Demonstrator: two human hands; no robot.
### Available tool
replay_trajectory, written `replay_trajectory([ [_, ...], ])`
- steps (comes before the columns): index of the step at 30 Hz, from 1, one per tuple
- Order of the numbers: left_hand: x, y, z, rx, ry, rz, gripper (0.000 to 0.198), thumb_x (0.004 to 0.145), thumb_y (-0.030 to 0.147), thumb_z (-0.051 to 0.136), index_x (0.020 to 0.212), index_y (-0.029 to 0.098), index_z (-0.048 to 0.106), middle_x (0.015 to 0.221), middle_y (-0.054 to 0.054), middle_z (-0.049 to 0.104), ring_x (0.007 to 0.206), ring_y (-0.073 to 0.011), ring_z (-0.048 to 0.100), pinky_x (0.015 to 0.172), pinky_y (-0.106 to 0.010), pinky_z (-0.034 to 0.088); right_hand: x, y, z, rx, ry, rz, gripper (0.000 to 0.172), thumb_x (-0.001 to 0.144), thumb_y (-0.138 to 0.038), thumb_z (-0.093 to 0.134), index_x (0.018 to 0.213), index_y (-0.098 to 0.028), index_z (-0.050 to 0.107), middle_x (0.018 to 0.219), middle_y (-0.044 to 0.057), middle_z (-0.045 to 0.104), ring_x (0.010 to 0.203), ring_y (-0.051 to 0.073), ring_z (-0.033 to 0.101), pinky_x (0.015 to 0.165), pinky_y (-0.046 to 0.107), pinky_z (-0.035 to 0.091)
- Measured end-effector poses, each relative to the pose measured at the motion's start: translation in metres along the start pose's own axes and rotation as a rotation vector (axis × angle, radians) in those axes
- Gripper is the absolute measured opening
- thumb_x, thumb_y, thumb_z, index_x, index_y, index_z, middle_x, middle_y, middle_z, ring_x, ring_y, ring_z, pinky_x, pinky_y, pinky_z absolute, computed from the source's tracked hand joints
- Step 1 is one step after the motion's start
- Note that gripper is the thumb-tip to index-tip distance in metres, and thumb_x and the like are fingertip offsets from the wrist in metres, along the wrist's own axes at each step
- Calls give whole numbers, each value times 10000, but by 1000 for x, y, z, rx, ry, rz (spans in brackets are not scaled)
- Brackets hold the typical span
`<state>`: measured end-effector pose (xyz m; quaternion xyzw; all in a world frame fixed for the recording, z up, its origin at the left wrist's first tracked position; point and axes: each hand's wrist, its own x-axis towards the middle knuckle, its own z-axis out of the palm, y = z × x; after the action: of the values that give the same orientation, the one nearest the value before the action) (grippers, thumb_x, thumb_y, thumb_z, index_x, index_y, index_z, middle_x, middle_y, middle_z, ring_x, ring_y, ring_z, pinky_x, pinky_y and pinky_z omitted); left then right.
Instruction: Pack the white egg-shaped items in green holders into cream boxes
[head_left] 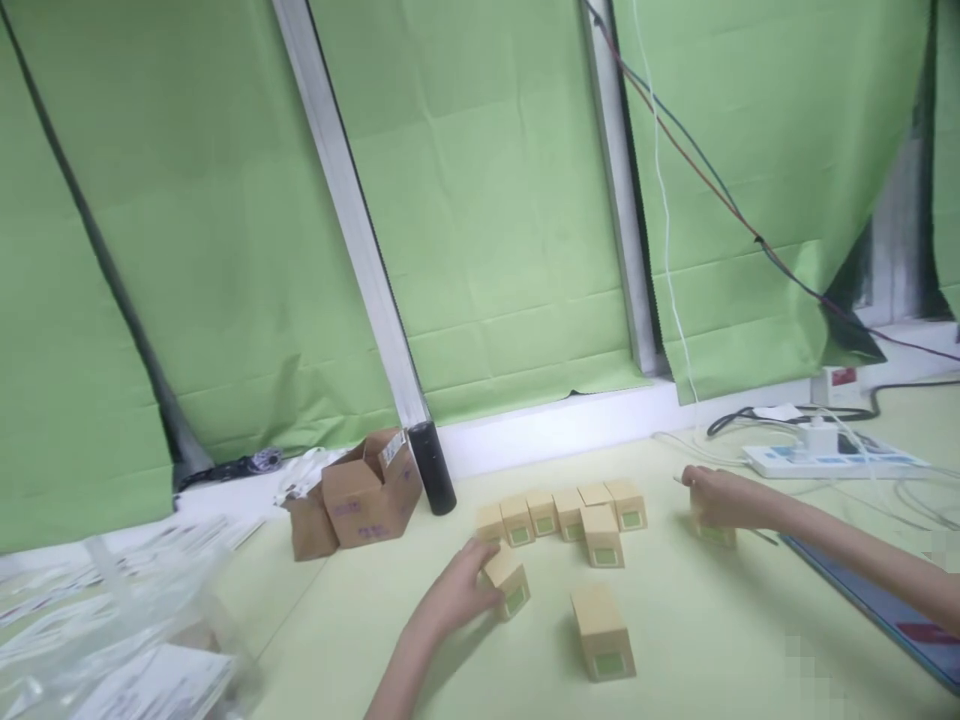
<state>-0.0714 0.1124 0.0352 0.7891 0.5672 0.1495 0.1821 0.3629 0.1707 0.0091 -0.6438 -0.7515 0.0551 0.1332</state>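
Observation:
My left hand (461, 590) is closed on a small yellowish cardboard box (507, 580) that rests on the table, thumb and fingers at its left side. Farther right, my right hand (716, 497) bends over another small box (716, 534), its fingers closed about the top and partly hiding it. A thin pale tip sticks out by those fingers; I cannot make out what it belongs to. Between the hands stands a bent row of several like boxes (543, 514), each with a greenish label on its front. One more box (602, 632) stands alone nearer to me.
An open brown carton (371, 500) and a black cylinder (432, 468) stand at the back left. Plastic bags and papers (142, 660) cover the left side. On the right are a power strip (832, 460) with cables and a flat blue-edged panel (877, 610).

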Motion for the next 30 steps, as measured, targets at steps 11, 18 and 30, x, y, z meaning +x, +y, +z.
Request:
replay_trajectory([
  [11, 2, 7, 5, 7, 39, 23, 492, 659, 164, 505, 1148, 199, 552, 1208, -69, 549, 1119, -241, 495, 963, -319, 380, -5, -98, 42, 95, 50, -397, 375, 803, -389, 564, 1168, -305, 582, 1028, 90, 566, 930, 294, 573, 666, 370, 495],
  [18, -5, -2, 12, 2, 71, -38, 497, 719, 281, 539, 1200, 188, 456, 1245, -97, 389, 984, -202, 564, 889, -304, 446, 8, -157, 50, 124, 28, -510, 272, 888, -324, 544, 1123, -188, 558, 1185, 72, 558, 1005, 215, 569, 828, 419, 482],
  [30, 32, 21, 36, 292, 213, -51, 1046, 504, 611, 732, 1394, 313, 269, 1474, -148, 215, 1333, -452, 118, 1035, -639, 60, -49, -161, 28, 199, -132, -557, 567, 628, -541, 702, 1127, -302, 575, 930, 22, 612, 691, 228, 623, 589, 322, 476],
])
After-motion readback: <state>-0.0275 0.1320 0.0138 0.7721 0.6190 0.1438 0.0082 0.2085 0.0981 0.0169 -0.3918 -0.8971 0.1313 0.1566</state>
